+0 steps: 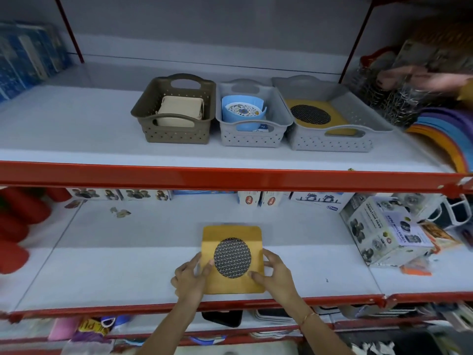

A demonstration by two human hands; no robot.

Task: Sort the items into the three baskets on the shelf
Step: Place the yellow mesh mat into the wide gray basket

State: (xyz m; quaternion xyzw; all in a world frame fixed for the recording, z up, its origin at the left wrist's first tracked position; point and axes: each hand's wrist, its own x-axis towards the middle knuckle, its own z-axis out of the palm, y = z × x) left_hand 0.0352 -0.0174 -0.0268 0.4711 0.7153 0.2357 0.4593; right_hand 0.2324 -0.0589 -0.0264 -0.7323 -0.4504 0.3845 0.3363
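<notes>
A yellow card with a round wire-mesh disc [231, 239] lies on the lower shelf, near its front edge. My left hand [190, 276] grips its left edge and my right hand [275, 274] grips its right edge. On the upper shelf stand three baskets side by side. The brown basket [143, 111] on the left holds a beige box [179, 108]. The middle grey basket [227, 139] holds a blue bowl [240, 111]. The wide grey basket [332, 144] on the right holds another yellow mesh card [311, 114].
A red shelf rail [230, 176] runs between the two levels. White product boxes [389, 234] sit at the lower right, red items [15, 226] at the lower left. Another person's hand [430, 79] reaches among metal goods at the upper right, beside stacked coloured plates [440, 134].
</notes>
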